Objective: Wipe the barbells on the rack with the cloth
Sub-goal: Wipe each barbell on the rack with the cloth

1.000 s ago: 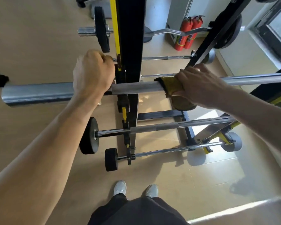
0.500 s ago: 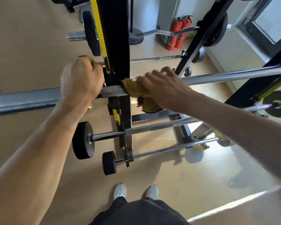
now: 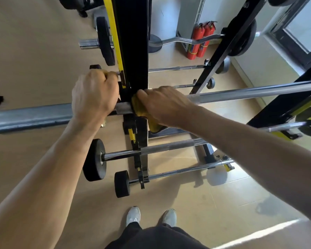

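Note:
A long steel barbell lies across the black and yellow rack, its thick sleeve sticking out to the left. My left hand is closed around the bar just left of the rack's upright. My right hand presses a yellow cloth around the shaft right beside the upright, a short gap from the left hand. Part of the cloth hangs below the bar. Lower barbells rest on the rack underneath.
Shorter fixed barbells with black plates sit on lower pegs, and a curl bar rests higher up. Two red fire extinguishers stand by the far wall. My feet in white shoes are on the tan floor.
My right hand has slid the cloth leftward along the bar, from mid-shaft to right beside the upright. The left hand keeps its grip on the bar.

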